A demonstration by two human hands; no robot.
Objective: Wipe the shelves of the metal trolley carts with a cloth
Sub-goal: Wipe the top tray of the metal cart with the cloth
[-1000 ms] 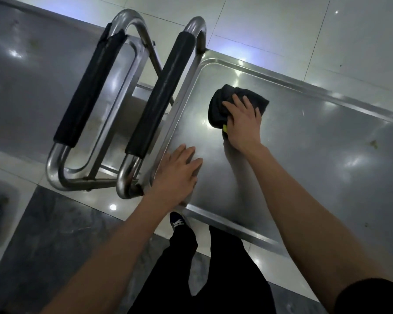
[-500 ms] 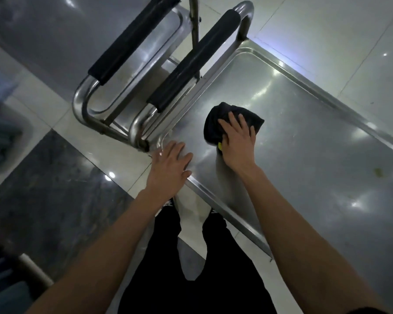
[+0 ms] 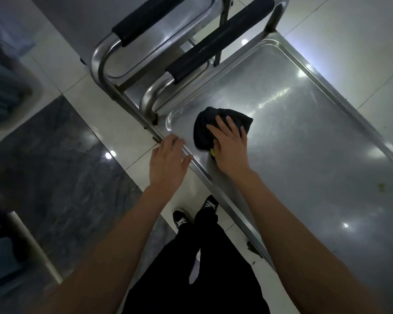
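The top shelf [image 3: 304, 143] of a stainless trolley cart fills the right half of the head view, shiny with a raised rim. A dark cloth [image 3: 204, 125] with a bit of yellow-green at its edge lies on the shelf near its near-left corner. My right hand [image 3: 230, 146] presses flat on the cloth, fingers spread and straight. My left hand [image 3: 168, 163] rests with straight fingers on the shelf's near rim at that corner. A small brownish speck [image 3: 381, 186] sits on the shelf to the right.
Two cart handles with black foam grips [image 3: 216, 41] stand just beyond the corner; the farther one [image 3: 150, 18] belongs to a second cart at the upper left. My legs and shoes [image 3: 191, 218] stand on the tiled floor below the rim.
My right hand has slid the cloth toward the shelf's near-left corner. My left hand has shifted from the shelf surface out onto the rim. The view has swung right.
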